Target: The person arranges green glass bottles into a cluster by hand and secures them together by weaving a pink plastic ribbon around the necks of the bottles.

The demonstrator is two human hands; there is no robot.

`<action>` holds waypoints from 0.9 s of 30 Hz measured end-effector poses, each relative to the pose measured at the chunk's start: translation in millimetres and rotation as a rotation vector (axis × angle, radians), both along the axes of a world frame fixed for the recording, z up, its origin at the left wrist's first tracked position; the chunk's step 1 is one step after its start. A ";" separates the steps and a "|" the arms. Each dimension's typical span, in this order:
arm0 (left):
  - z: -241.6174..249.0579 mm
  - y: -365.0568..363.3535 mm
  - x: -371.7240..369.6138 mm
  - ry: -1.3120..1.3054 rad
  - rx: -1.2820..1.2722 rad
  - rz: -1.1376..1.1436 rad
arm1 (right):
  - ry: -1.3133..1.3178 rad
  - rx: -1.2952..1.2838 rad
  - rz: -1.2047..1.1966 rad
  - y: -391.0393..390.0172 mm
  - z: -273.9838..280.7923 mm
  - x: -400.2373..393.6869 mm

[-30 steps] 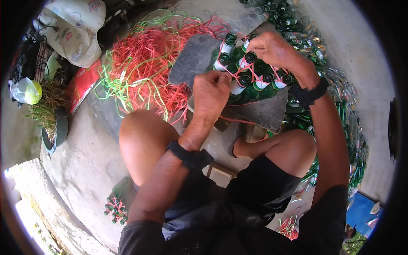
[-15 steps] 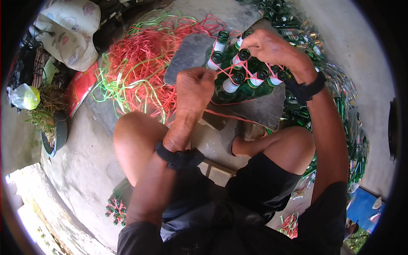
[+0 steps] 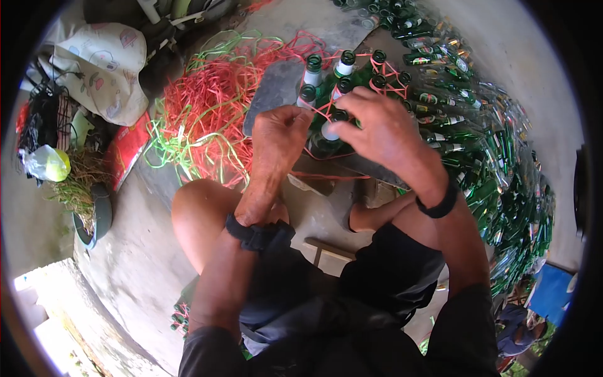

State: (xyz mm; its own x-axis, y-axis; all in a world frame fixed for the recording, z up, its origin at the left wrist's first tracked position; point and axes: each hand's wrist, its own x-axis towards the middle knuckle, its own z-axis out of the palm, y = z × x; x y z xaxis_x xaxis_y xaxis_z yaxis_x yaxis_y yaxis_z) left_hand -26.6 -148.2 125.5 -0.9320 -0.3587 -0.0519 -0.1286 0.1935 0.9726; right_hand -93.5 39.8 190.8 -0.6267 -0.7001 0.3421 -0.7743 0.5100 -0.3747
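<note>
Green glass bottles (image 3: pixel 314 70) with white neck labels stand upright in a group on a dark slab (image 3: pixel 267 94). A thin red plastic strip (image 3: pixel 322 113) winds between their necks. At the group's left front corner, my left hand (image 3: pixel 281 141) is closed, thumb and fingers pinching the strip beside a bottle neck. My right hand (image 3: pixel 384 135) is over the front bottles, thumb and fingers apart, with nothing seen held. It hides part of the group, and its thumb is close to the front bottle's neck (image 3: pixel 330 129).
Tangled red and green strips (image 3: pixel 207 107) lie left of the slab. Loose green bottles (image 3: pixel 465 125) form a large pile along the right wall. A plant pot (image 3: pixel 94 217) stands at left. A blue object (image 3: pixel 553 294) and a person (image 3: pixel 520 330) appear at lower right.
My right hand has moved from the far right bottles toward me and left, over the front bottles, and its fingers have spread. My left hand still pinches the strip. The view has shifted slightly.
</note>
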 end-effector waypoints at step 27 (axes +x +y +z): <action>5.7 -3.9 -6.5 0.088 -0.155 -0.033 | -0.130 0.095 -0.058 -4.1 -31.5 5.7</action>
